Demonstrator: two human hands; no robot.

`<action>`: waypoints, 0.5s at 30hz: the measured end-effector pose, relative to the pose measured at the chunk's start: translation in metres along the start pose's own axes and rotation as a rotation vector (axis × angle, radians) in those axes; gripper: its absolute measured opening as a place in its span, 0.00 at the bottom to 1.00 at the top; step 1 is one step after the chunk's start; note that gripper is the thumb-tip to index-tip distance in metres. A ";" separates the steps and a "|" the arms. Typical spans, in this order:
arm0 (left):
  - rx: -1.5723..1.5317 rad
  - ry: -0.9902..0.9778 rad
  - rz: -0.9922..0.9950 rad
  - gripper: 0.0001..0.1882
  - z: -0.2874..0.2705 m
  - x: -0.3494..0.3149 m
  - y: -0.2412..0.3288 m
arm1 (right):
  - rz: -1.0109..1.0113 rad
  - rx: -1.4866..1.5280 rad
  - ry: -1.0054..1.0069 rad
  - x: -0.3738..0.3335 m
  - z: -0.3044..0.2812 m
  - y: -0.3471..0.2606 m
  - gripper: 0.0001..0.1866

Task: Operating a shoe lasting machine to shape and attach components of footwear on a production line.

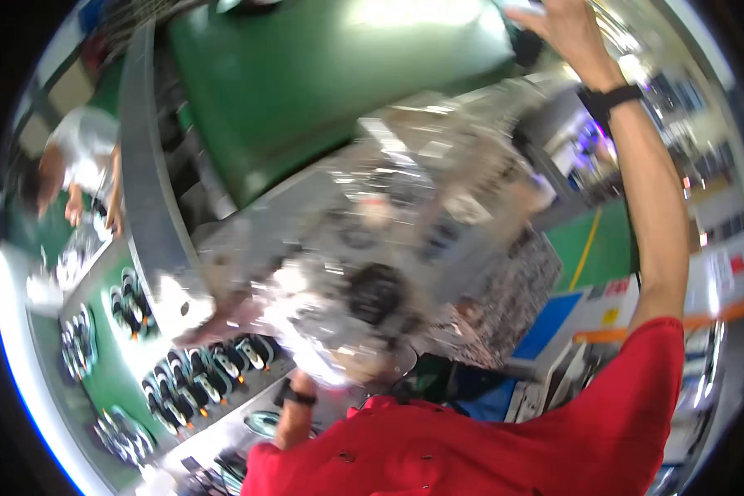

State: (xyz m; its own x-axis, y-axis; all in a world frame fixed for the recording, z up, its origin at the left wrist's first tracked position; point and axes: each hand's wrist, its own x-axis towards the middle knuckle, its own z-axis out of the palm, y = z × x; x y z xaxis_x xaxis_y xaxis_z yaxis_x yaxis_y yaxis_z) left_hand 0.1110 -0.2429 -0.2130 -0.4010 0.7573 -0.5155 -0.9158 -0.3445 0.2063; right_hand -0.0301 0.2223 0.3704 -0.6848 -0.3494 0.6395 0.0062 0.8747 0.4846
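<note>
Frame heavily motion-blurred, camera tilted hard; the person in a red shirt (471, 450) appears mid-reach rather than mid-assembly. The right hand (566, 29) is raised high at the top edge, arm fully extended, a dark wrist strap (610, 97) on it; fingers look loosely spread and seem to touch or near a dark object (527, 45) at the corner of the green panel (322, 74), though whether it is gripped cannot be told. The left hand (339, 364) is low, near the person's chest, wearing a dark wristband (296, 397); it is lost in a bright blur of clear, shiny material (322, 306), so open or closed cannot be told. Judged step: fetching or adjusting something overhead while the other hand stays with the work piece. A next move would call for steadying the head and a sure hold up top. Containers: none clearly seen. On the green bench (124, 372) at lower left lie rows of small black-and-white parts (207, 372), set loose in lines, not in a tray as far as shows. Another person in a white top (83, 157) works at far left, apart from all this.
</note>
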 end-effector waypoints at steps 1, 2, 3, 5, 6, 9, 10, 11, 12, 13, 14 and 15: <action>0.546 0.013 0.150 0.21 0.096 -0.026 -0.009 | 0.078 0.046 0.092 -0.005 -0.024 0.006 0.18; 0.593 -0.068 -0.044 0.22 0.165 -0.055 -0.013 | 0.148 0.106 0.206 -0.007 -0.050 0.012 0.18; 0.655 -0.162 -0.082 0.24 0.186 -0.068 -0.031 | 0.252 0.086 0.278 -0.016 -0.079 0.019 0.19; 0.739 -0.374 -0.145 0.24 0.258 -0.078 -0.045 | 0.527 0.174 0.328 -0.044 -0.173 0.026 0.19; 0.757 -0.491 -0.176 0.25 0.288 -0.083 -0.051 | 0.585 0.282 0.365 -0.068 -0.202 0.029 0.20; 0.663 -0.698 -0.131 0.33 0.349 -0.081 -0.070 | 0.947 0.593 0.384 -0.142 -0.246 0.007 0.19; 0.564 -0.827 -0.087 0.37 0.375 -0.076 -0.083 | 0.749 0.499 0.407 -0.180 -0.266 0.005 0.19; 0.546 -0.857 -0.126 0.41 0.390 -0.064 -0.096 | 1.024 0.654 0.289 -0.205 -0.292 -0.010 0.11; 0.532 -0.883 -0.170 0.46 0.400 -0.055 -0.110 | 1.142 0.774 0.230 -0.240 -0.310 -0.025 0.13; 0.409 -0.798 -0.250 0.47 0.415 -0.059 -0.123 | 1.111 0.749 0.253 -0.271 -0.320 -0.038 0.19; 0.444 -0.802 -0.186 0.49 0.432 -0.055 -0.146 | 1.262 0.866 0.121 -0.298 -0.337 -0.056 0.13; 0.464 -0.869 -0.297 0.47 0.443 -0.056 -0.167 | 1.205 0.810 0.075 -0.335 -0.347 -0.069 0.15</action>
State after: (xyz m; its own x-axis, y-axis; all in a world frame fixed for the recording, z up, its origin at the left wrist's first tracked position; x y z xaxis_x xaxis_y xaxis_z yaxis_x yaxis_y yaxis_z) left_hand 0.2767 0.0181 0.1502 0.1351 0.9804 0.1434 -0.8249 0.0311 0.5644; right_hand 0.4515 0.1625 0.3301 -0.5222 0.7254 0.4485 0.1162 0.5815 -0.8052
